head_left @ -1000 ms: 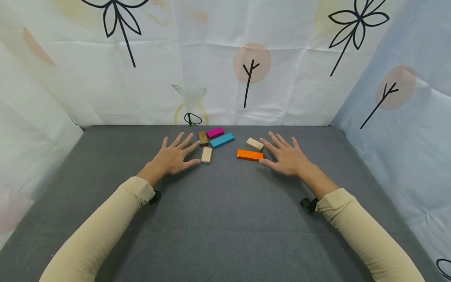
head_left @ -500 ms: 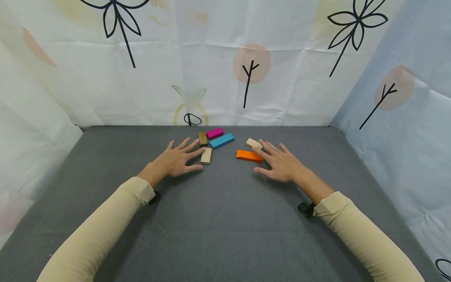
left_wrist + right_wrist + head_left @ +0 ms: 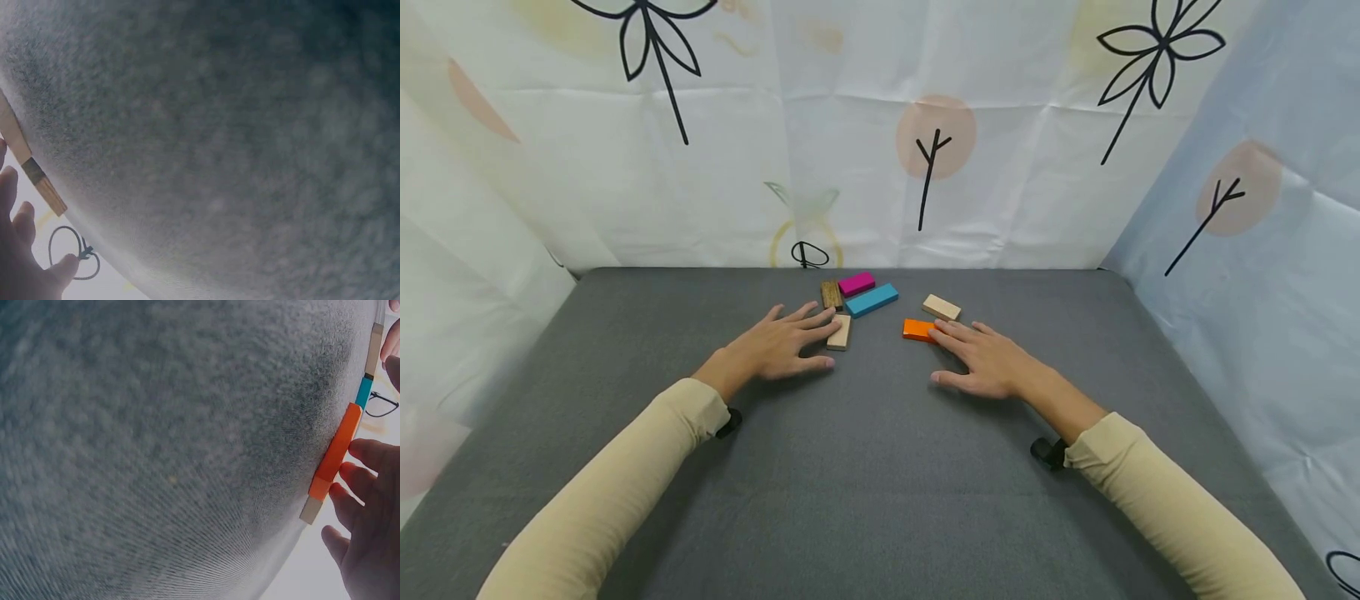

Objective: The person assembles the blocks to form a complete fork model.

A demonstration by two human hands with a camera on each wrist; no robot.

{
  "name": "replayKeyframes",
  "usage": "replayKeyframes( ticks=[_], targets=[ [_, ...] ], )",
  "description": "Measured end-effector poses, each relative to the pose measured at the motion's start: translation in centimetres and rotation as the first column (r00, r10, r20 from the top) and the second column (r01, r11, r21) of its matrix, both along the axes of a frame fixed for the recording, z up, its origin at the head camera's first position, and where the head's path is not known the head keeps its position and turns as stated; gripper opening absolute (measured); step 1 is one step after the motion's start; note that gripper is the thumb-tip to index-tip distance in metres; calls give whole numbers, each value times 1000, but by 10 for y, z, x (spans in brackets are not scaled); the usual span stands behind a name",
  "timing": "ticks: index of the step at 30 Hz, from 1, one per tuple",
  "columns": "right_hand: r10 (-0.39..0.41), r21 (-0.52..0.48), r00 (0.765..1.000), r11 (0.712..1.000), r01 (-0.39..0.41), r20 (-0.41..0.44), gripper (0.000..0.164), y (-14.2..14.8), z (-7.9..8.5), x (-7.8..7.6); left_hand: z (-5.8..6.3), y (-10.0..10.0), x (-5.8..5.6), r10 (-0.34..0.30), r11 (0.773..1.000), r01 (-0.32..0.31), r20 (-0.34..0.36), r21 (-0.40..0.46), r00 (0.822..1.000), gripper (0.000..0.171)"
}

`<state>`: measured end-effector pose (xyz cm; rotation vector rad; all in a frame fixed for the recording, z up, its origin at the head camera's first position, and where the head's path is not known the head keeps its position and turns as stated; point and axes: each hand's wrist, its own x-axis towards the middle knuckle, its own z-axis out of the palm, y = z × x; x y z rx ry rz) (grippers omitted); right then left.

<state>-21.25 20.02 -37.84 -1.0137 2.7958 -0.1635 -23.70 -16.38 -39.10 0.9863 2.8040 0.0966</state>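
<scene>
In the head view my left hand (image 3: 778,346) is spread low over the table, its fingertips overlapping the left edge of a pale wooden block (image 3: 840,335). A brown block (image 3: 831,295) lies just beyond those fingers. My right hand (image 3: 985,362) reaches across the right end of an orange block (image 3: 917,329), hiding that end. The right wrist view shows relaxed fingers at or just above the orange block (image 3: 337,447); contact is hard to tell. Another pale block (image 3: 942,307) lies behind the right fingertips. Neither hand grips anything.
A blue block (image 3: 872,300) and a magenta block (image 3: 857,283) lie between the hands, towards the back of the grey table (image 3: 880,467). A printed white cloth (image 3: 850,150) hangs behind the table's far edge, with more cloth at both sides.
My right hand has moved left and nearer to me, uncovering the rear pale block and covering the orange block's right end. My left hand has shifted slightly right and nearer. The blocks appear unmoved.
</scene>
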Motion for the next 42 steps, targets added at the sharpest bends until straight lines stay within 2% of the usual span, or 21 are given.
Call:
replayKeyframes(
  ticks=[7, 13, 18, 28, 30, 33, 36, 39, 42],
  targets=[
    [-16, -37, 998, 999, 18, 60, 80, 0, 0, -1, 2, 5, 1, 2, 1000, -2, 37, -1, 999, 73],
    [-36, -30, 995, 999, 39, 97, 83, -3, 1, -1, 3, 5, 4, 4, 1000, -4, 33, -5, 999, 75],
    [-33, -33, 993, 999, 37, 110, 81, -5, 3, -1, 5, 7, 10, -8, 1000, 8, 20, -4, 1000, 79],
    [3, -139, 990, 990, 16, 139, 70, -4, 4, -1, 3, 17, 26, -56, 998, 56, 4, -40, 998, 79],
    [5, -153, 991, 988, 16, 133, 70, -4, 4, 0, 4, 20, 30, -72, 997, 72, 3, -41, 997, 79],
    [17, -172, 994, 985, 1, 104, 60, -6, 5, 0, 4, 24, 36, -96, 994, 96, -4, -47, 995, 78],
    [25, -177, 999, 984, -19, 31, 51, -9, 5, 2, 4, 28, 41, -116, 992, 115, -13, -48, 993, 75],
    [-7, -171, 999, 985, -2, -53, 49, -14, 7, 6, 4, 30, 43, -125, 992, 124, -20, -35, 992, 73],
    [-68, -150, 995, 987, 57, -68, 51, -19, 8, 9, 5, 31, 44, -125, 992, 125, -18, -28, 992, 71]
  ],
)
